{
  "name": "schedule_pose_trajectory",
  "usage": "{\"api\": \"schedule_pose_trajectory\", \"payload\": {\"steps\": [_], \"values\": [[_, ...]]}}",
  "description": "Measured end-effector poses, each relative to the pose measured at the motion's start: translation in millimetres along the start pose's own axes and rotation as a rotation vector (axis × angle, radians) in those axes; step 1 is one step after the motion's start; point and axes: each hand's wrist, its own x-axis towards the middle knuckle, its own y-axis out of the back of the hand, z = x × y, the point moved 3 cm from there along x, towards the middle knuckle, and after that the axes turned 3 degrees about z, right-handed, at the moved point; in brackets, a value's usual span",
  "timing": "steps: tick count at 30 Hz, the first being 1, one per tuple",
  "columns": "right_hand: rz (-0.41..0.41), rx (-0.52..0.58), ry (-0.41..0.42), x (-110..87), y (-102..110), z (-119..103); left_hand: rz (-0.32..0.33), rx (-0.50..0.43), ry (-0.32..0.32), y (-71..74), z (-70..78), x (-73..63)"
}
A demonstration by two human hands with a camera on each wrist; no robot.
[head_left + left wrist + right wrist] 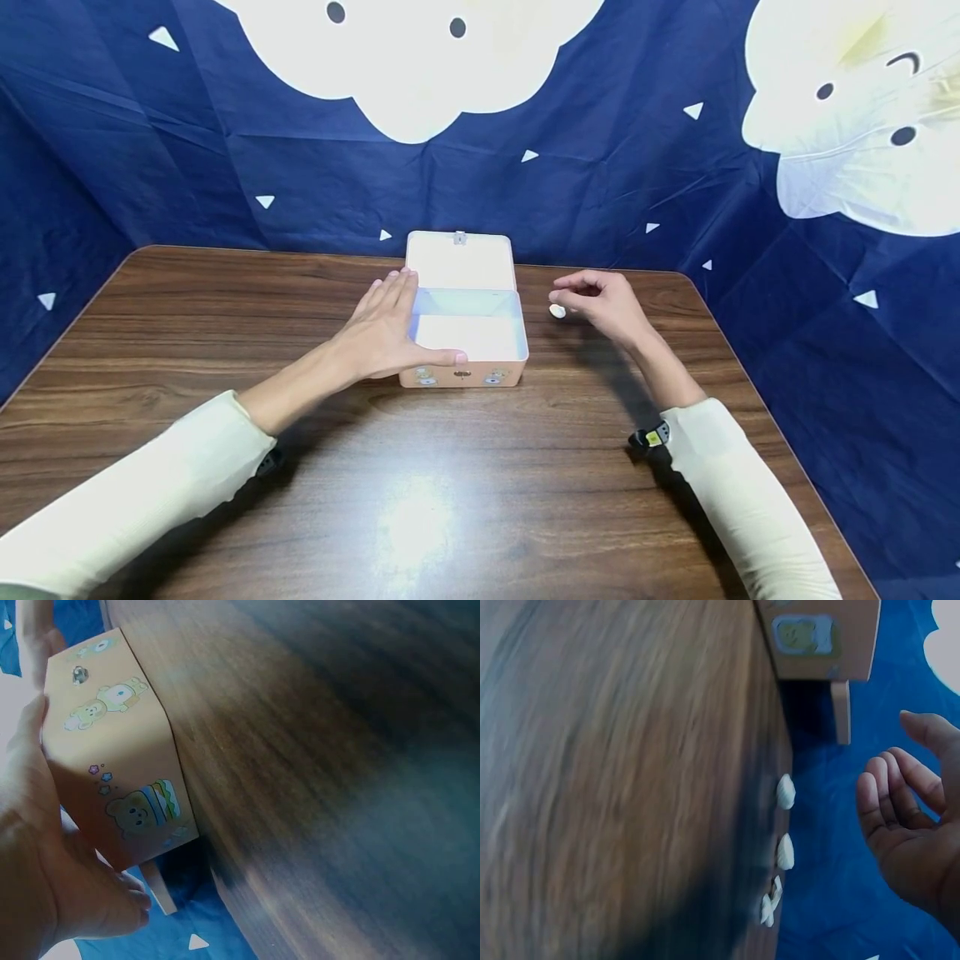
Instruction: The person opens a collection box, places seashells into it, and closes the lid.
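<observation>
A peach-coloured lunchbox-style box (462, 374) with bear pictures stands on the table, its lid (461, 260) raised at the back. Through the open top, the pale inside shows. My left hand (382, 333) rests against the box's left side, fingers straight and thumb stretched along the front rim. To the right of the box, my right hand (600, 304) hovers with fingers loosely bent and thumb apart from them. Under it lies a white shell (557, 311). The right wrist view shows two ribbed white shells (785, 851) and a white starfish-like piece (771, 901); that hand holds nothing there.
The brown wooden table (480, 467) ends at a dark blue cloth (337, 183) with white clouds and triangles. A small metal clasp (460, 238) sits on the lid's upper edge. A dark wrist device (649, 437) is on the right forearm.
</observation>
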Motion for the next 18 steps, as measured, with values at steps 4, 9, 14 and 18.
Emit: {"api": "schedule_pose_trajectory", "payload": {"steps": [4, 9, 14, 18], "values": [[0.003, -0.023, -0.041, 2.9, 3, 13, -0.001, -0.01, 0.004, 0.1, 1.1, -1.1], [-0.008, -0.046, -0.084, 6.0, 4, 26, -0.01, -0.008, 0.008, -0.7, 1.7, -1.2], [-0.049, -0.034, -0.124, 8.2, 2, 35, -0.008, -0.004, 0.013, -1.2, 1.5, -1.7], [-0.068, -0.02, -0.159, 9.6, 0, 41, -0.015, -0.003, 0.018, -1.9, 0.2, -1.9]]}}
